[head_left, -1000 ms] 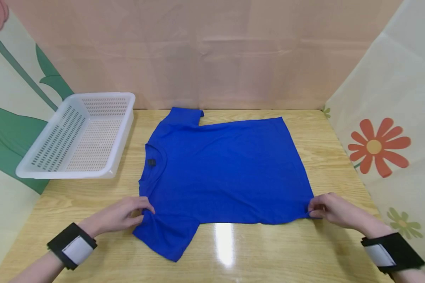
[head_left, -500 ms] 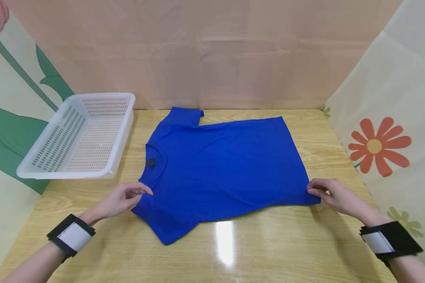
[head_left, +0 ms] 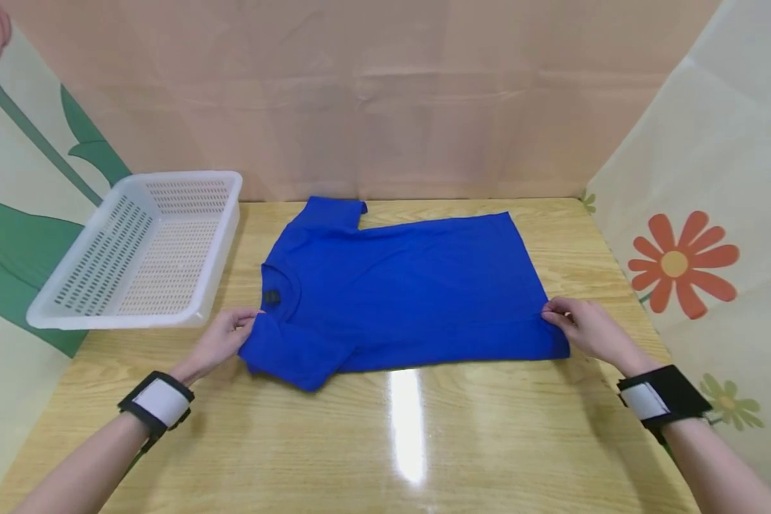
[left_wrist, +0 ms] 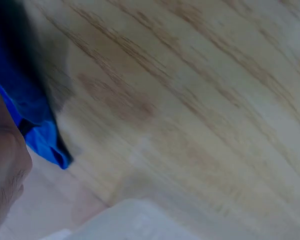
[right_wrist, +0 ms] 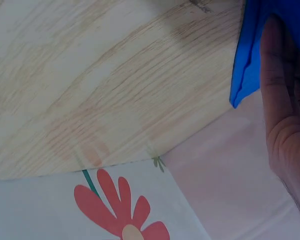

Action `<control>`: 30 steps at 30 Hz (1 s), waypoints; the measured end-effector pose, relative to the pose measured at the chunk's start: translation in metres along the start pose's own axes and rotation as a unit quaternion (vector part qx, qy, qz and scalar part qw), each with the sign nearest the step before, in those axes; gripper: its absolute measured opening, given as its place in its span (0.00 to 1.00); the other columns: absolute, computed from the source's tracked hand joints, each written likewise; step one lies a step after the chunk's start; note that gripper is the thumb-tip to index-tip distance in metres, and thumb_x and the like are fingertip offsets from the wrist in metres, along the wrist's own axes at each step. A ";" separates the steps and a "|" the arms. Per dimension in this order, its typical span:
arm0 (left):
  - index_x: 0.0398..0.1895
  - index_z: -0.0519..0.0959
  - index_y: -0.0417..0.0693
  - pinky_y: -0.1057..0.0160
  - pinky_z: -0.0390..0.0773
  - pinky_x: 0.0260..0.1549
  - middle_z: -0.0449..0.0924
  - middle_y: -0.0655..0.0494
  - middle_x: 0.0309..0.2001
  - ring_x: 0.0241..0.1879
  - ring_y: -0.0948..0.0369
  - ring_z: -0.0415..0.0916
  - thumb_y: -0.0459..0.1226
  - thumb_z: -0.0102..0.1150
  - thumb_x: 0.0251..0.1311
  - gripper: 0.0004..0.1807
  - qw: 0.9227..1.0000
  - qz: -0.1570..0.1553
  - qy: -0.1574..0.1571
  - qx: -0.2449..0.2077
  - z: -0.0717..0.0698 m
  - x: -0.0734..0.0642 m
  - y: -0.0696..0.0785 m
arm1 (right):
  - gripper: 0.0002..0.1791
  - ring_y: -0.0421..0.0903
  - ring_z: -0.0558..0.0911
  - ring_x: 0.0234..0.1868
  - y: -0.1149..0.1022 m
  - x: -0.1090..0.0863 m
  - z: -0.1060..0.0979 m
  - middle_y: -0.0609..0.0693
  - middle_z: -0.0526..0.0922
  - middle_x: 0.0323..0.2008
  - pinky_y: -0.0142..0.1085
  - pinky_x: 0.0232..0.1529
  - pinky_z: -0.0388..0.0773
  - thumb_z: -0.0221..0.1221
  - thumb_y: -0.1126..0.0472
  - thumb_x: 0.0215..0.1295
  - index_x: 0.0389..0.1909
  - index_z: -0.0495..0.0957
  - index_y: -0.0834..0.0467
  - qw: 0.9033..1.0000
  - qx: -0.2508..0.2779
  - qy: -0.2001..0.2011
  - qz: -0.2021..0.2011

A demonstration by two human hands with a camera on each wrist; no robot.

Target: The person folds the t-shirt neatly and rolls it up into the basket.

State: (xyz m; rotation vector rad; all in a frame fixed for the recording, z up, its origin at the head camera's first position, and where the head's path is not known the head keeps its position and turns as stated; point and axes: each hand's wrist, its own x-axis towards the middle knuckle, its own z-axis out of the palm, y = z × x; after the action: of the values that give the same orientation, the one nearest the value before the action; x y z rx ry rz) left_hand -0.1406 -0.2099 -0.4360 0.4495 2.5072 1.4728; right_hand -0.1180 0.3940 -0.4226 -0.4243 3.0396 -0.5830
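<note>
A blue T-shirt (head_left: 411,285) lies across the table in the head view, neck to the left and hem to the right. Its near side is partly turned up over the body, with the near sleeve drawn inward. My left hand (head_left: 226,335) pinches the fabric at the shoulder just below the collar. At the hem's near part, my right hand (head_left: 585,328) pinches the cloth between thumb and fingers. The left wrist view shows only part of the left hand (left_wrist: 5,165) beside blue fabric. In the right wrist view, the right hand (right_wrist: 285,110) is against the shirt's edge.
A white perforated plastic basket (head_left: 215,278) stands at the left, beside the collar. The wooden table (head_left: 488,442) meets a pink backdrop (head_left: 398,100) behind the shirt. A flower-printed sheet (head_left: 732,214) borders the right side. Both wrists wear black bands.
Both hands have moved away from the person, carrying the shirt's near side with them. The near edge and sleeve have been lifted and turned toward the shirt's middle. The basket has stayed put.
</note>
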 end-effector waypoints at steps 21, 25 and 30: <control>0.56 0.72 0.29 0.59 0.77 0.13 0.82 0.36 0.26 0.14 0.62 0.76 0.24 0.41 0.71 0.15 0.998 -0.020 0.050 0.043 0.002 0.025 -0.004 | 0.05 0.46 0.73 0.22 0.008 0.034 0.018 0.55 0.80 0.24 0.37 0.24 0.68 0.55 0.69 0.72 0.36 0.77 0.67 0.998 -0.043 0.050 0.014; 0.52 0.75 0.30 0.66 0.73 0.17 0.84 0.33 0.32 0.21 0.61 0.77 0.23 0.44 0.69 0.13 0.991 0.010 0.078 0.104 0.002 0.032 -0.004 | 0.06 0.48 0.75 0.24 0.007 0.037 0.021 0.58 0.82 0.27 0.42 0.27 0.72 0.54 0.68 0.73 0.38 0.77 0.67 0.997 -0.046 0.049 0.026; 0.50 0.78 0.32 0.67 0.71 0.17 0.83 0.36 0.31 0.19 0.60 0.74 0.26 0.47 0.70 0.12 0.981 0.027 0.108 0.161 0.003 0.042 -0.002 | 0.06 0.54 0.79 0.28 0.007 0.037 0.024 0.63 0.81 0.31 0.51 0.31 0.75 0.55 0.67 0.71 0.39 0.77 0.68 0.996 -0.057 0.064 0.034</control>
State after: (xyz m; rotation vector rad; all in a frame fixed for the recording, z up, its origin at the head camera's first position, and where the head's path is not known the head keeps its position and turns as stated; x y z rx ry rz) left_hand -0.1788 -0.1935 -0.4397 0.4299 2.9448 1.1888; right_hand -0.1543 0.3815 -0.4467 -0.2941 3.2055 -0.4522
